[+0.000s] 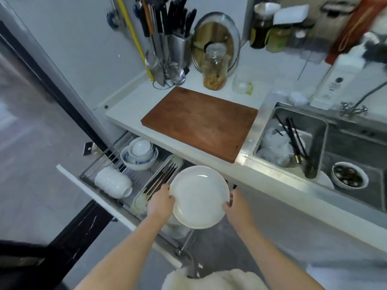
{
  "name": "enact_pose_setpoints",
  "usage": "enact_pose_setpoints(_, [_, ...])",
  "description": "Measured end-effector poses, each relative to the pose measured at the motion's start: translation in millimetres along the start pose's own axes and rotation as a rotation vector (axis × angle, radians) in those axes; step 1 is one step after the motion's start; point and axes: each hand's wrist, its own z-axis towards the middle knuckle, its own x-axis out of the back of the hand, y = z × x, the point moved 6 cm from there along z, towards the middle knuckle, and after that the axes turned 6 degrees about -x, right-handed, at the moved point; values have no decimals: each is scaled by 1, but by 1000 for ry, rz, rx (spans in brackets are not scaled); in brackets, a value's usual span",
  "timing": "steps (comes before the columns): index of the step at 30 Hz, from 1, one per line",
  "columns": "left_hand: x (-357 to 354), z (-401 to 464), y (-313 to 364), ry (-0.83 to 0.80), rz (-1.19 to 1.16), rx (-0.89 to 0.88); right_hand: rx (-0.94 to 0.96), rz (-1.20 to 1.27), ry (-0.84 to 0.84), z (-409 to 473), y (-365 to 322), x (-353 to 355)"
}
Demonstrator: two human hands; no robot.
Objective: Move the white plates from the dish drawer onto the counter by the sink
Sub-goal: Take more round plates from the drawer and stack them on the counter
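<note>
A small stack of white plates (199, 195) is held level above the open dish drawer (92, 191), just below the counter's front edge. My left hand (160, 203) grips the stack's left rim. My right hand (235, 206) grips its right rim. The white counter (127, 107) lies beyond, with a brown wooden cutting board (201, 122) on it beside the steel sink (314, 143). More white dishes show under the stack in the drawer, mostly hidden.
The drawer also holds white bowls on their side (113, 182), nested blue-patterned bowls (139, 153) and chopsticks (161, 178). A glass jar (214, 68), a utensil holder (176, 45), a pot lid and bottles stand at the counter's back. The sink holds dishes and chopsticks.
</note>
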Motion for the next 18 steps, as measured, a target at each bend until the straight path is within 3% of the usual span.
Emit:
enact_pose_setpoints(13, [-50, -62, 236, -5, -196, -378, -114, 154, 439, -61, 99, 217])
enact_pose_setpoints(18, [-84, -72, 329, -125, -304, -469, -214, 279, 588, -76, 142, 285])
